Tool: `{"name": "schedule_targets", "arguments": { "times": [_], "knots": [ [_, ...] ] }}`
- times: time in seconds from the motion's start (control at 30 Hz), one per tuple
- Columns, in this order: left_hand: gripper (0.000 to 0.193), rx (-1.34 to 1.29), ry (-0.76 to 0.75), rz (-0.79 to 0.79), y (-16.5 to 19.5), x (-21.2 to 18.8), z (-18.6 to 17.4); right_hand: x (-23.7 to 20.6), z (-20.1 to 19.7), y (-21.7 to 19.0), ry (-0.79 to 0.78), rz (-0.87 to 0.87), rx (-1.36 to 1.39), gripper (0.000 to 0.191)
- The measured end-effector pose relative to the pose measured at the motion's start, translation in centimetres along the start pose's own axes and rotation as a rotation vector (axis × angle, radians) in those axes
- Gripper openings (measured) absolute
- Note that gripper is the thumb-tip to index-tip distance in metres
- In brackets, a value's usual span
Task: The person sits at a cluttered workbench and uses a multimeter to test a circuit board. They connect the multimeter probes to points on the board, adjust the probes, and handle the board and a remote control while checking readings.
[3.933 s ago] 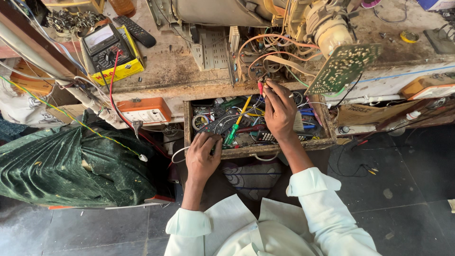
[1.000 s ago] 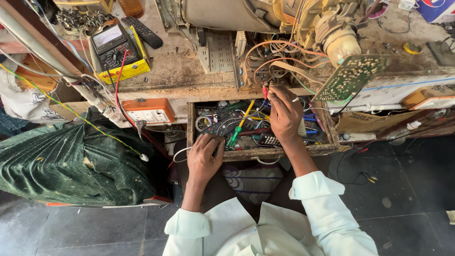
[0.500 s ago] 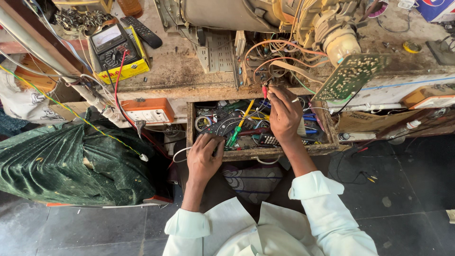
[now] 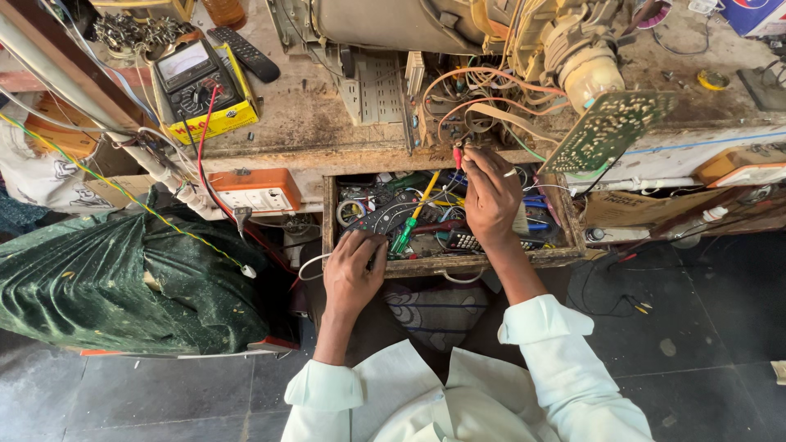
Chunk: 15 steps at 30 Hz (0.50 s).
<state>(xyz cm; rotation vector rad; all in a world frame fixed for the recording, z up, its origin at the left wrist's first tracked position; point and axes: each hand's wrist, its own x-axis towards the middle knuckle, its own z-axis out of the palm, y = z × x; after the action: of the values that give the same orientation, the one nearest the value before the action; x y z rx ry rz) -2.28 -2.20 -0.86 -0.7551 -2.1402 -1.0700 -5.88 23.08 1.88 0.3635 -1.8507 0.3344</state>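
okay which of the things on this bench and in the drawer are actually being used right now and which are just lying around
In use:
right hand holding a red probe tip at the wiring of the opened set
left hand resting on the open drawer's front edge
multimeter, its red lead running toward the drawer

Lying about:
remote control
green screwdriver in the drawer
green circuit board
orange socket box

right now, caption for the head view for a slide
Right hand at the wires above an open drawer, left hand on its edge.
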Motion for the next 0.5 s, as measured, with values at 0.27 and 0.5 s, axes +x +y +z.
{"name": "schedule_targets", "arguments": {
  "times": [0.27, 0.5],
  "knots": [
    [0.01, 0.004, 0.003, -0.001, 0.07, 0.1, -0.11, 0.2, -0.01, 0.0, 0.002, -0.008, 0.016, 0.022],
    [0.009, -0.007, -0.001, -0.008, 0.15, 0.12, -0.14, 0.31, -0.21, -0.13, -0.004, -0.007, 0.016, 0.023]
  ]
}}
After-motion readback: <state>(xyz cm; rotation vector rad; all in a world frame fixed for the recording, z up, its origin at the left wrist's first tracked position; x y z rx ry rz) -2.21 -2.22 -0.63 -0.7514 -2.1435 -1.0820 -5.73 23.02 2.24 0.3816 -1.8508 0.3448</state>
